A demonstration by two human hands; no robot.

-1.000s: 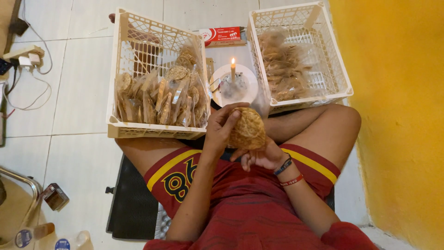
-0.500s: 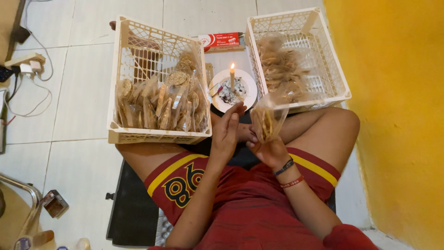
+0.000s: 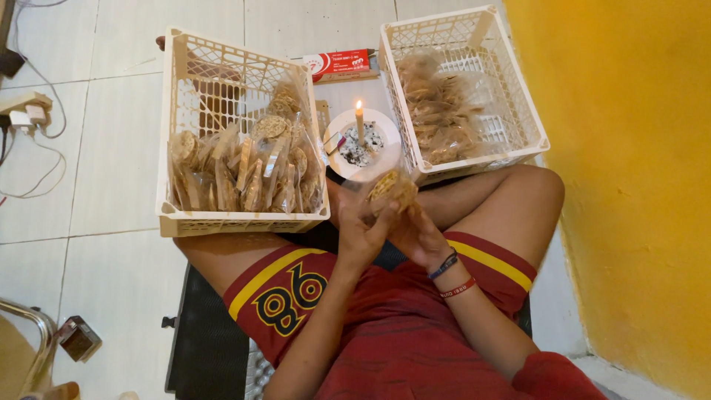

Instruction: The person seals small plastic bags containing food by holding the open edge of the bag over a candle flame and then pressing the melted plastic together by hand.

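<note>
I sit cross-legged on the floor in red shorts. Both hands hold a clear plastic bag of round brown crackers (image 3: pixel 391 187) in front of my lap. My left hand (image 3: pixel 361 228) grips its lower left side, and my right hand (image 3: pixel 416 235), with wristbands, holds it from the right. The bag's open top points toward a lit candle (image 3: pixel 360 120) that stands on a small white plate (image 3: pixel 342 124) just beyond it.
A white plastic crate (image 3: pixel 175 133) at the left holds several sealed cracker bags standing on edge. A second white crate (image 3: pixel 527 118) at the right holds loose bagged crackers. A red box (image 3: pixel 337 64) lies behind the plate. A yellow wall runs along the right.
The bag has moved away from my lap toward the candle. A second ago it was held low against my hands; now its top is lifted near the flame.
</note>
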